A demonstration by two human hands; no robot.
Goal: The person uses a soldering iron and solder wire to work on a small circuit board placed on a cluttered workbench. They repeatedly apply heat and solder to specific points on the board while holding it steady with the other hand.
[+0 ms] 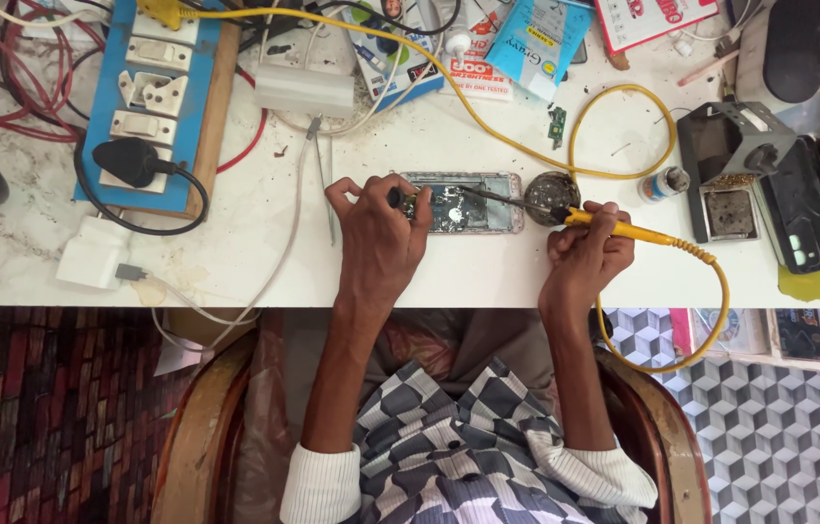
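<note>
The opened phone (463, 203) lies flat near the middle of the frame on the white table (449, 277), its long axis going left to right. The soldering iron (613, 226) points left, with its tip over the phone's right end. The right hand (589, 254) has its fingers closed around the yellow handle. The left hand (378, 233) rests on the phone's left end, fingers curled narrow around a small dark tool. The near table edge is just below both wrists; a round tin (552, 197) touches the phone's right end.
</note>
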